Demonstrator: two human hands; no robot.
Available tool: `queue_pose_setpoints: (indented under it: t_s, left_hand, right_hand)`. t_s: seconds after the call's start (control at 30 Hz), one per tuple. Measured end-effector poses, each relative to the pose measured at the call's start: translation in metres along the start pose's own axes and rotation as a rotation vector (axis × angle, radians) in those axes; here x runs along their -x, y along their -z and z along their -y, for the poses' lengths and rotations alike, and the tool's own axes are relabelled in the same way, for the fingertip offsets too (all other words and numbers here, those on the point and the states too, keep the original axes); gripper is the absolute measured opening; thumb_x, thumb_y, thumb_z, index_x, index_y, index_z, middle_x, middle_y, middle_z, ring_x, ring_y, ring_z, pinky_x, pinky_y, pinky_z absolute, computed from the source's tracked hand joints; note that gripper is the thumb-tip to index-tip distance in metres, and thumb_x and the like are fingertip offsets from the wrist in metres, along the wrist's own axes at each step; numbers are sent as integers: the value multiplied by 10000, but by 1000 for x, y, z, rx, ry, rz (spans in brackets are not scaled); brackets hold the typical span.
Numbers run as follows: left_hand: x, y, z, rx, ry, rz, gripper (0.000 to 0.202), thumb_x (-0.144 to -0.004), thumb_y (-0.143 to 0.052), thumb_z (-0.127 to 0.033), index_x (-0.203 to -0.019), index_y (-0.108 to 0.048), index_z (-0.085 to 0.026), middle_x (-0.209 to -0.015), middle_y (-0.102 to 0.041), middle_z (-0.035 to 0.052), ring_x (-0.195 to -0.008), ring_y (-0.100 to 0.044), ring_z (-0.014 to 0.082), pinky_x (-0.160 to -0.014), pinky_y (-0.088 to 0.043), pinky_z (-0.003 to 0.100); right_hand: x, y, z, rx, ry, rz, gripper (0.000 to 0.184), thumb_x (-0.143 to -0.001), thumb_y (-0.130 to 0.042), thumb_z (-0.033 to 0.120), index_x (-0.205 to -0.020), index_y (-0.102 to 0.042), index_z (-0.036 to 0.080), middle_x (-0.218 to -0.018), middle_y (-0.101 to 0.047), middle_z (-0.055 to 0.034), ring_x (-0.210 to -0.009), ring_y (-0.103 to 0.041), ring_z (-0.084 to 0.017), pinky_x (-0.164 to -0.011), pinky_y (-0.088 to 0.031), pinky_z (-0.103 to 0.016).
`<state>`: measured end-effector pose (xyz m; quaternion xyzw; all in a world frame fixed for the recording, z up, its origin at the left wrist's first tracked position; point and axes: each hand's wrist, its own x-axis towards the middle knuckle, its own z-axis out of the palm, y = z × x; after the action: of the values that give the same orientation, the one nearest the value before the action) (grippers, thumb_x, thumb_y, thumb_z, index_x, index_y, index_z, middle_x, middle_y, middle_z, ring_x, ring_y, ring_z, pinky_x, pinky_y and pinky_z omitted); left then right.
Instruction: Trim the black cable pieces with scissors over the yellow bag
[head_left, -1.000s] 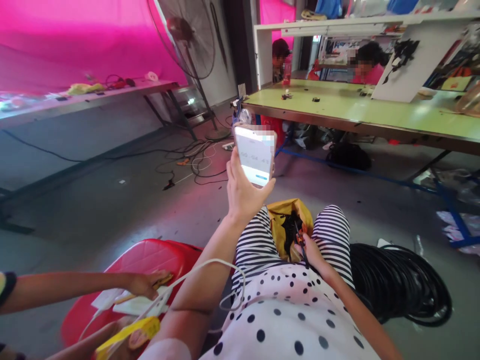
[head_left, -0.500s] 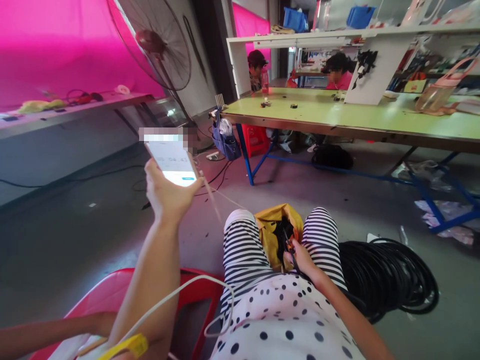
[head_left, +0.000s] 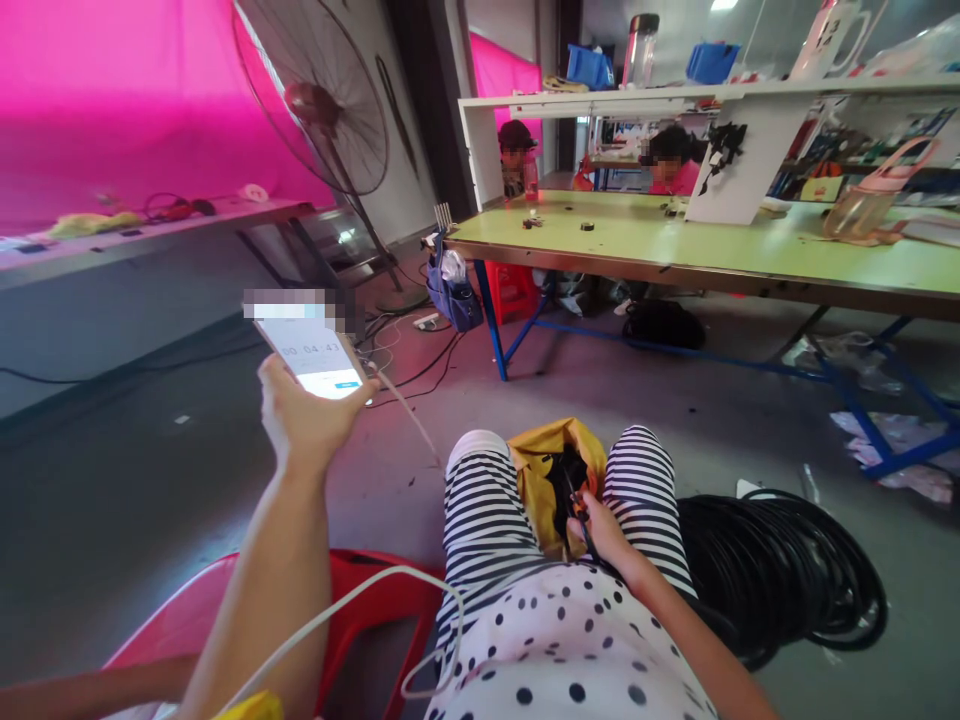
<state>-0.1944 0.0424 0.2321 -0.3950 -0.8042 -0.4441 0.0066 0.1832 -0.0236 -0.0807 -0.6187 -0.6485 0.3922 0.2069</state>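
My left hand is raised out to the left, closed round a white phone with a lit screen; a white cable runs from it back over my lap. My right hand rests between my knees, closed on a small orange-handled tool beside a yellow bag of black pieces. I sit in striped trousers and a dotted top.
A coil of black cable lies on the floor at my right. A red plastic stool stands at my left, another person's arm reaching near it. A long green table with seated people and a large fan stand ahead.
My left hand has carried the phone from the middle out to the left and lower. The right hand has stayed between my knees. The other person's hand has slid out of view.
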Motion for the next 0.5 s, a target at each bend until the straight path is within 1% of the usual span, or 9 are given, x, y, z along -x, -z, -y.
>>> queue_pose_setpoints:
  t_s: [0.13,0.23,0.3,0.4,0.5]
  left_hand:
    - [19,-15,16,91,85,19,970,-536,-948,-345,-1369,-510,-114,-1365,-658,167,-1244,-672,390,-1122,-524,569]
    - [27,-19,32,118,169,-5,985,-503,-950,-376,-1346,-507,-126,-1352,-658,159,-1219,-680,376,-1102,-535,547]
    - [28,-16,42,91,227,-27,965,-488,-943,-384,-1310,-500,-141,-1372,-652,165,-1231,-675,390,-1102,-534,557]
    - [26,-2,54,36,308,-69,923,-494,-921,-373,-1279,-491,-151,-1415,-647,199,-1278,-663,433,-1111,-531,585]
    - [25,13,68,35,370,-160,947,-514,-891,-366,-1337,-477,-148,-1498,-616,238,-1364,-633,436,-1154,-516,571]
  right_hand:
    - [2,2,2,-12,-13,5,342,-871,-677,186,-1211,-642,203,-903,-783,-43,-807,-729,-198,-779,-518,-284]
    - [3,3,4,-17,-27,13,343,-872,-677,189,-1212,-639,194,-910,-786,-47,-803,-726,-196,-784,-522,-284]
    - [3,3,4,-18,-24,8,349,-867,-684,192,-1213,-642,188,-928,-790,-58,-811,-725,-200,-797,-527,-291]
    - [3,2,3,-26,-18,-6,359,-854,-697,191,-1210,-651,191,-942,-793,-67,-832,-731,-212,-814,-534,-303]
    - [2,1,2,-24,-7,10,386,-854,-700,196,-1235,-644,193,-960,-790,-71,-845,-733,-217,-808,-530,-301]
